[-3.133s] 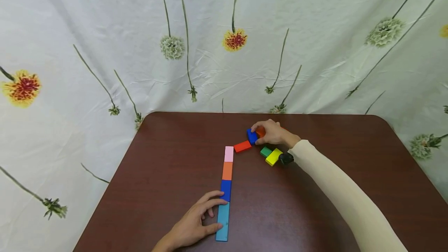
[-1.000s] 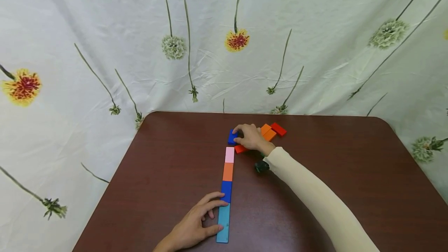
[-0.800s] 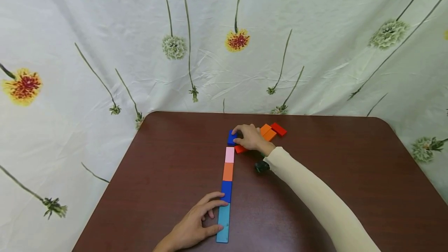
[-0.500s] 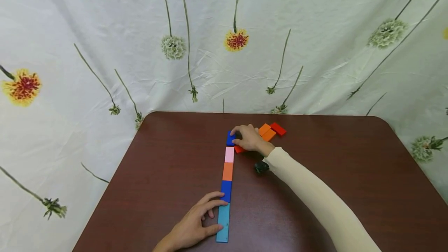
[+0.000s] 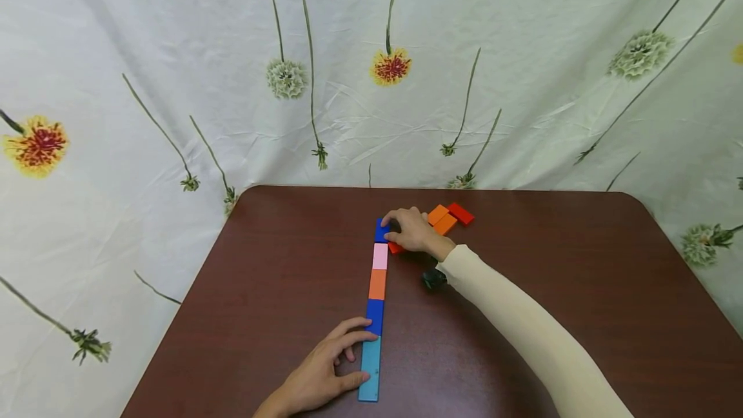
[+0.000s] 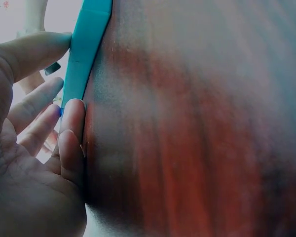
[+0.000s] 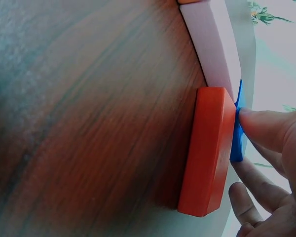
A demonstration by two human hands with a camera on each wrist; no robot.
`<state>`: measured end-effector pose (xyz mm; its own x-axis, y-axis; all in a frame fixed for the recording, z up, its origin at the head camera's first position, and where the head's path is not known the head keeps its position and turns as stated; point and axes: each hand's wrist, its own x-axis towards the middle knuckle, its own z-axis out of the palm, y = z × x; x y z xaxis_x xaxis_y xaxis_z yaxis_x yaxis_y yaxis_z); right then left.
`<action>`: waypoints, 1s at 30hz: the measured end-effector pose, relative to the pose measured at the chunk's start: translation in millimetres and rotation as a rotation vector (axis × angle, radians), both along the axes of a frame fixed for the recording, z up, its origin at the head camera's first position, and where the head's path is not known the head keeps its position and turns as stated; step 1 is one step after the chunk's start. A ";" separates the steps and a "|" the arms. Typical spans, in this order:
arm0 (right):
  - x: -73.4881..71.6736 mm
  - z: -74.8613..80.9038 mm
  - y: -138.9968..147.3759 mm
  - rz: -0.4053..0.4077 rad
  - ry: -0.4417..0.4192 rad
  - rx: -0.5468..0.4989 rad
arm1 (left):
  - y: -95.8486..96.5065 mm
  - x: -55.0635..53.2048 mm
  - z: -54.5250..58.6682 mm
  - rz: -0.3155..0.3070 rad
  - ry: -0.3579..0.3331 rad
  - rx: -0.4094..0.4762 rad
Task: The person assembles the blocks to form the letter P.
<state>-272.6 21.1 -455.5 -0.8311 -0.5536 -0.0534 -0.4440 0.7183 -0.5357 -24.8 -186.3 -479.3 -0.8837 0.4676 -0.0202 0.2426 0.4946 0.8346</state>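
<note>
My right hand (image 5: 411, 228) pinches a blue block (image 5: 381, 231) between thumb and fingers at the far end of a straight row. In the right wrist view the thumb presses on the blue block (image 7: 238, 133), close to the pink block (image 7: 216, 47) and behind the red block (image 7: 205, 153). Nearer along the row lie the pink block (image 5: 380, 255), an orange block (image 5: 377, 284), another blue block (image 5: 374, 317) and a long light blue block (image 5: 369, 369). My left hand (image 5: 320, 364) rests against the row's left side, fingertips and thumb touching the near blocks, fingers loosely bent.
Two orange blocks (image 5: 442, 219) and a red block (image 5: 461, 213) lie beyond my right hand on the brown table (image 5: 278, 289). A small black object (image 5: 433, 278) shows at the right wrist. A flowered cloth (image 5: 360, 115) hangs behind the table's far edge.
My right hand has carried the blue block left from the loose blocks, then drawn it nearer until it lines up beyond the pink one. My left hand has stayed in place.
</note>
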 end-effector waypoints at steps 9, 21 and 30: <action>2.0 -0.8 1.1 -0.003 -0.007 -0.001 | 0.2 -0.6 0.2 0.004 -0.006 -0.005; 3.6 0.3 0.4 -0.007 -0.004 0.012 | 0.1 -0.6 0.1 0.003 -0.009 -0.006; 2.7 -1.0 -0.1 -0.017 -0.012 0.009 | 0.1 0.1 1.2 0.000 0.003 -0.005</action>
<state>-269.9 21.0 -456.5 -0.8398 -0.5386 -0.0685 -0.4249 0.7304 -0.5348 -24.6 -186.3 -478.0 -0.8840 0.4671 -0.0204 0.2446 0.4992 0.8313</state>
